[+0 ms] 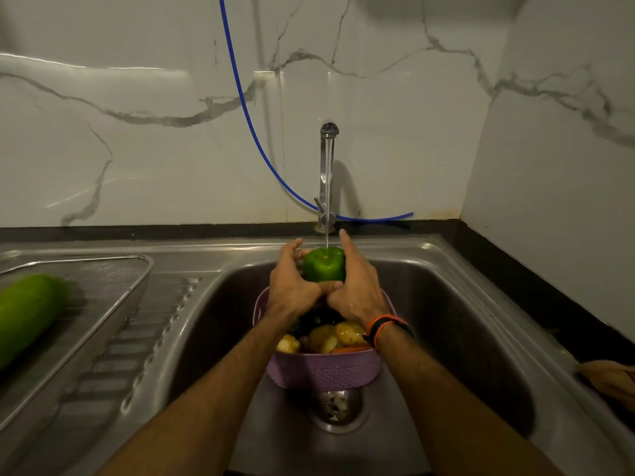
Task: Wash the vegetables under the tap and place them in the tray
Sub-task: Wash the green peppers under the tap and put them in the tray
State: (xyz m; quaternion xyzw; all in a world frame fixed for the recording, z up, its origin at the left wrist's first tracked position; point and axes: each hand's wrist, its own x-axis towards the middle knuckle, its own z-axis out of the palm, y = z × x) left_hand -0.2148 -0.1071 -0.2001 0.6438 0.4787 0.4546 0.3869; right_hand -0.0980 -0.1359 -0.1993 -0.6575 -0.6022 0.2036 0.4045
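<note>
Gourd [25, 316], long and pale green, lay at the far left in a steel mesh tray [113, 290] that sat on the ribbed drainboard [137, 345] beside the sink [446, 304]. To the right of the drainboard, the sink basin held a lilac plastic basket [326, 371], standing just above the drain strainer [338, 403]. Inside the basket were potatoes [347, 333], something orange at the near rim, and darker items further back that were too shadowed to identify.

Above the basket, 2 hands held 1 green bell pepper [324, 264] directly under the tap [328, 166], and the stream of water struck the top of the pepper. Left hand [292, 283] curled around the pepper's left side, fingers wrapped behind it. Right hand [357, 286] gripped the pepper's right side, with the index finger pointing upward past the stream; the thumbs met below the pepper. An orange and black band [385, 329] circled the right wrist.

A blue hose [247, 111] hung down the marble-patterned wall [137, 132] and passed behind the tap. At the far right, a brownish cloth [610, 377] rested on the dark counter edge [515, 280].
</note>
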